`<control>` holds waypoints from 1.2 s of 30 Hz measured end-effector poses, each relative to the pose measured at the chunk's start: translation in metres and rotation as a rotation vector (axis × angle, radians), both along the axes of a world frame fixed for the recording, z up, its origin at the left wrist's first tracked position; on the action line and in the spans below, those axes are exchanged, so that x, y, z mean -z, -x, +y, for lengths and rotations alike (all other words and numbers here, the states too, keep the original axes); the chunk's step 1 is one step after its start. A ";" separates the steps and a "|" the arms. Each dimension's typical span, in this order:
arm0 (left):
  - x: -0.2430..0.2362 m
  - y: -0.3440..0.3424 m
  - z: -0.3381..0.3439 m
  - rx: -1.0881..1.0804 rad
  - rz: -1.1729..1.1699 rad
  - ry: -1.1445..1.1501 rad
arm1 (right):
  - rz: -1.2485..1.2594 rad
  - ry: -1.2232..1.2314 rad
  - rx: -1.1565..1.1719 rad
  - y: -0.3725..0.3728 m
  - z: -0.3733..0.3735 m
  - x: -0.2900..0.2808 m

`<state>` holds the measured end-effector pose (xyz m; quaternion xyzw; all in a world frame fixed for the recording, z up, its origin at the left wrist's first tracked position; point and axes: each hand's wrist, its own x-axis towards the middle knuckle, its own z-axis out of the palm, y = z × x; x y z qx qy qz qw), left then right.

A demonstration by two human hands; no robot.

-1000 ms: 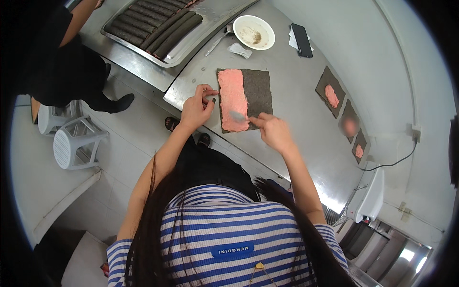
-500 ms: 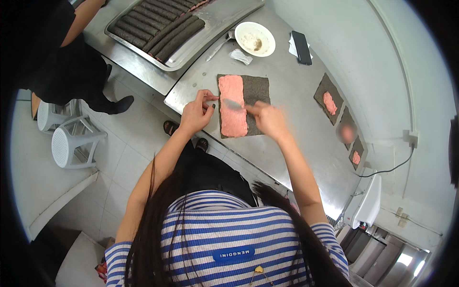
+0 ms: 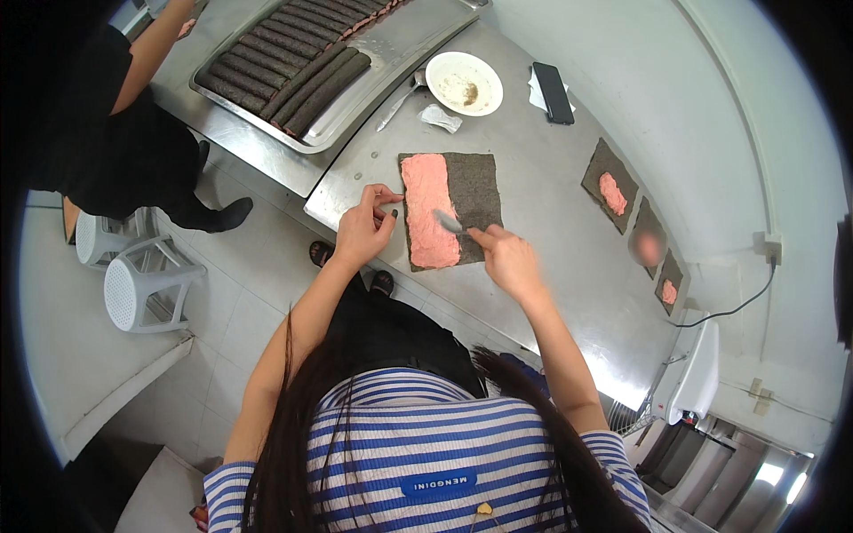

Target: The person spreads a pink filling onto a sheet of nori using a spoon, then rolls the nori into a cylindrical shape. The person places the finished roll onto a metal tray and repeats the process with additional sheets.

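A dark seaweed sheet (image 3: pixel 475 191) lies flat on the metal table, its left half covered by a smooth layer of pink paste (image 3: pixel 428 204). My right hand (image 3: pixel 513 264) is closed around the handle of a metal spoon (image 3: pixel 449 222), whose bowl rests at the right edge of the paste. At the sheet's left border is my left hand (image 3: pixel 364 229). Its fingers are curled but apart, with the fingertips at the edge and nothing gripped between them.
Beyond the sheet are a white bowl (image 3: pixel 464 84), another spoon (image 3: pixel 400 102), a crumpled wrapper (image 3: pixel 440 118) and a black phone (image 3: pixel 553 92). A tray (image 3: pixel 329 142) of dark rolls stands far left, near another person (image 3: pixel 115 133). Seaweed pieces with paste (image 3: pixel 613 194) lie right.
My right hand has drawn the spoon lower, from the middle of the paste to its right edge. My left hand stays by the sheet's left edge. The whole view has shifted slightly.
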<state>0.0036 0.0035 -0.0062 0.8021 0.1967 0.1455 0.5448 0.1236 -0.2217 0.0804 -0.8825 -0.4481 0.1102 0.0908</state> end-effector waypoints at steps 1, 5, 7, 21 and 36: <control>0.001 0.000 0.000 0.000 -0.006 0.002 | -0.007 0.006 -0.014 0.007 -0.003 0.002; 0.004 0.000 0.000 -0.011 -0.019 0.002 | 0.108 0.041 -0.100 0.021 -0.007 -0.011; 0.004 0.002 0.000 -0.013 -0.017 0.003 | 0.172 0.005 -0.102 0.016 -0.010 -0.017; 0.000 -0.001 0.001 -0.015 -0.020 -0.005 | -0.311 -0.176 -0.329 -0.056 0.063 0.006; -0.005 -0.002 0.000 0.021 0.050 -0.020 | -0.289 -0.095 -0.245 -0.080 0.110 0.009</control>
